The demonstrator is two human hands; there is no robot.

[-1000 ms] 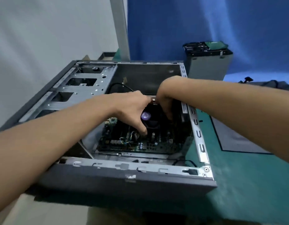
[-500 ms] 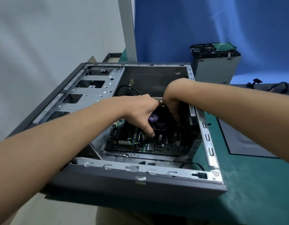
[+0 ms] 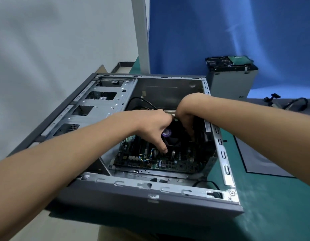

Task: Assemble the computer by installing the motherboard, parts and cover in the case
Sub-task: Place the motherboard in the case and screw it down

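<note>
A grey computer case (image 3: 150,188) lies on its side, open at the top. The green motherboard (image 3: 176,164) sits on the case floor, and a black CPU cooler (image 3: 175,140) with a purple-centred fan stands on it. My left hand (image 3: 150,126) grips the cooler from the left, thumb reaching down its near corner and fingers curled over its far edge. My right hand (image 3: 185,119) comes in over the right case wall with its fingers curled down the cooler's right side. Both hands hide much of the cooler.
Metal drive bays (image 3: 105,105) fill the left part of the case, and a black cable (image 3: 142,100) loops behind my hands. A drive cage (image 3: 232,80) stands behind the case on the green table (image 3: 272,206). A grey mat (image 3: 255,159) and loose cables (image 3: 293,103) lie at the right.
Only the view has shifted a little. Both hands stay at the cooler in the same grip.
</note>
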